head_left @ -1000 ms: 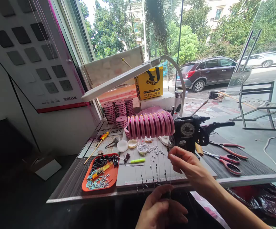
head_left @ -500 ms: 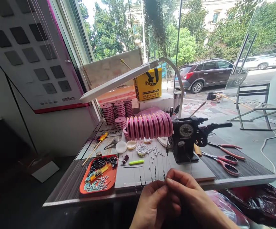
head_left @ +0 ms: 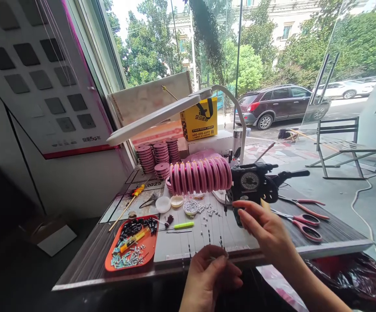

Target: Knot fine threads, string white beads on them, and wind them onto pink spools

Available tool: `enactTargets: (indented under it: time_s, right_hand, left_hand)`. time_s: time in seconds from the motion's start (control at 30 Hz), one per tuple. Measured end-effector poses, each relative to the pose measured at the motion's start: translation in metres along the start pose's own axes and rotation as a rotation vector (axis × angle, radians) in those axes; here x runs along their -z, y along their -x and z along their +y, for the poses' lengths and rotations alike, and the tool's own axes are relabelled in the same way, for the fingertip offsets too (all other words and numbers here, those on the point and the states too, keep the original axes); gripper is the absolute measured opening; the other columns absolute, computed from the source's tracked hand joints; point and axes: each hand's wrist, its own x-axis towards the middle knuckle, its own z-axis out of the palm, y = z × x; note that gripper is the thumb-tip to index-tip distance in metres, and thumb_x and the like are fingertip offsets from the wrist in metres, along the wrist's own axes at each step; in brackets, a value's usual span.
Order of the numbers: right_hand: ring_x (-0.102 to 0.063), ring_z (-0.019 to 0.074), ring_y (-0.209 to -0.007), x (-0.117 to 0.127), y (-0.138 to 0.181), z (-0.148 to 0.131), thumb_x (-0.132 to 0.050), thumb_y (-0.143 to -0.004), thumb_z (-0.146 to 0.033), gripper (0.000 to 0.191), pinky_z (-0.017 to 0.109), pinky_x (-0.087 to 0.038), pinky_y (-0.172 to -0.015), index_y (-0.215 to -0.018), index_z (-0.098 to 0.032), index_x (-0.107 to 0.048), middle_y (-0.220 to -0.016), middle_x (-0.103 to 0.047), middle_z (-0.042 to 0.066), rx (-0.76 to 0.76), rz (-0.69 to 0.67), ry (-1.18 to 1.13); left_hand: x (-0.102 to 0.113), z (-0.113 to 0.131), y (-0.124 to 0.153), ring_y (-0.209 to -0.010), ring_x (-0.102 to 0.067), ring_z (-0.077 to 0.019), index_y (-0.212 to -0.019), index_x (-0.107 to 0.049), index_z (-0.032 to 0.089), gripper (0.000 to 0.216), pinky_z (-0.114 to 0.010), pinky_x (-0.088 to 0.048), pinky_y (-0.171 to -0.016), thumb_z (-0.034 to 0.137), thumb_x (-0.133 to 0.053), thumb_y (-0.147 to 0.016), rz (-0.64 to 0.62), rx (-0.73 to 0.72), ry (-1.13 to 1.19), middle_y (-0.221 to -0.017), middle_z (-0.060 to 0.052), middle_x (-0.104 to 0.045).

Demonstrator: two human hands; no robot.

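My left hand is closed in a pinch at the table's front edge, on a thin line strung with small dark beads; the fingertips partly hide it. To its right, my right hand is raised with thumb and fingers apart, holding nothing that I can see. Its fingertips are close to a small black piece hanging on a line. Above both hands is a row of pink spools mounted on a black hand-cranked winder with a round dial. Several thin lines run down from the spools.
On the left, an orange tray holds black and pale small parts and a yellow tool. White beads lie loose beside a small bowl. A green-handled tool is nearby. Scissors and pliers lie right; a white lamp overhangs.
My right hand has parted from the left, moved up and to the right, and opened. My left hand stays in its pinch. The view has shifted slightly.
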Motion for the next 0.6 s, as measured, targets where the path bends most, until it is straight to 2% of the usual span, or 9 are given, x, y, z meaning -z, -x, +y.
enactTargets:
  time_s: [0.07,0.13,0.23,0.3,0.37,0.43,0.5,0.6]
  right_hand:
    - [-0.04,0.0139,-0.047,-0.002,-0.014,-0.006,-0.055,-0.075,-0.045,0.032,0.026,-0.028,-0.051,-0.093,-0.02,-0.064,-0.051,-0.047,-0.002,0.117,0.127,0.266]
    - [-0.04,0.0147,-0.045,-0.009,-0.023,-0.011,-0.055,-0.074,-0.045,0.031,0.027,-0.027,-0.053,-0.088,-0.02,-0.067,-0.046,-0.048,-0.001,0.154,0.188,0.435]
    - [-0.043,0.0151,-0.047,-0.018,-0.029,-0.017,-0.052,-0.076,-0.049,0.033,0.027,-0.026,-0.053,-0.076,-0.02,-0.066,-0.048,-0.052,0.001,0.153,0.212,0.474]
    - [-0.045,0.0154,-0.051,-0.017,-0.029,-0.021,-0.049,-0.077,-0.051,0.036,0.027,-0.028,-0.053,-0.071,-0.018,-0.064,-0.054,-0.056,0.002,0.149,0.17,0.41]
    - [-0.045,0.0151,-0.055,-0.011,-0.028,-0.025,-0.052,-0.075,-0.052,0.037,0.027,-0.031,-0.053,-0.067,-0.017,-0.062,-0.058,-0.056,0.002,0.126,0.073,0.245]
    - [-0.042,0.0129,-0.053,-0.002,-0.028,-0.028,-0.059,-0.069,-0.052,0.036,0.025,-0.031,-0.051,-0.063,-0.016,-0.061,-0.058,-0.053,0.001,0.064,-0.034,0.044]
    - [-0.036,0.0097,-0.049,0.004,-0.028,-0.032,-0.065,-0.063,-0.05,0.035,0.024,-0.027,-0.047,-0.062,-0.015,-0.061,-0.055,-0.049,-0.001,-0.014,-0.104,-0.086]
    - [-0.027,0.0057,-0.043,0.006,-0.027,-0.031,-0.068,-0.062,-0.047,0.034,0.021,-0.019,-0.042,-0.061,-0.015,-0.058,-0.047,-0.038,-0.006,-0.105,-0.183,-0.225]
  left_hand:
    - [-0.002,-0.002,-0.001,-0.053,-0.062,-0.0171,-0.084,-0.059,0.014,0.028,-0.027,-0.045,-0.058,0.034,-0.069,-0.067,0.013,-0.086,-0.11,-0.06,-0.008,-0.07]
    - [-0.005,-0.003,0.001,-0.059,-0.062,-0.0185,-0.097,-0.056,0.016,0.035,-0.028,-0.042,-0.064,0.037,-0.065,-0.071,0.041,-0.197,-0.289,-0.064,-0.007,-0.07]
    - [-0.013,0.007,0.006,-0.057,-0.054,-0.0163,-0.106,-0.059,0.019,0.037,-0.025,-0.034,-0.063,0.031,-0.064,-0.071,0.174,-0.399,-0.67,-0.06,-0.001,-0.066]
    - [-0.02,0.019,0.006,-0.056,-0.049,-0.0165,-0.098,-0.066,0.019,0.029,-0.025,-0.031,-0.063,0.028,-0.065,-0.071,0.242,-0.503,-0.838,-0.062,-0.002,-0.063]
    - [-0.029,0.031,0.002,-0.059,-0.047,-0.0174,-0.089,-0.07,0.017,0.023,-0.025,-0.03,-0.063,0.029,-0.065,-0.07,0.223,-0.54,-0.853,-0.067,-0.004,-0.063]
    - [-0.039,0.038,-0.006,-0.058,-0.044,-0.0167,-0.091,-0.07,0.017,0.026,-0.025,-0.03,-0.06,0.032,-0.065,-0.069,0.152,-0.533,-0.784,-0.065,-0.002,-0.058]
    - [-0.047,0.039,-0.016,-0.058,-0.041,-0.015,-0.091,-0.069,0.015,0.028,-0.025,-0.03,-0.058,0.033,-0.064,-0.07,0.081,-0.491,-0.704,-0.062,0.0,-0.055]
    - [-0.051,0.031,-0.025,-0.055,-0.036,-0.011,-0.075,-0.067,0.014,0.021,-0.023,-0.029,-0.056,0.034,-0.062,-0.072,-0.035,-0.374,-0.515,-0.058,0.002,-0.049]
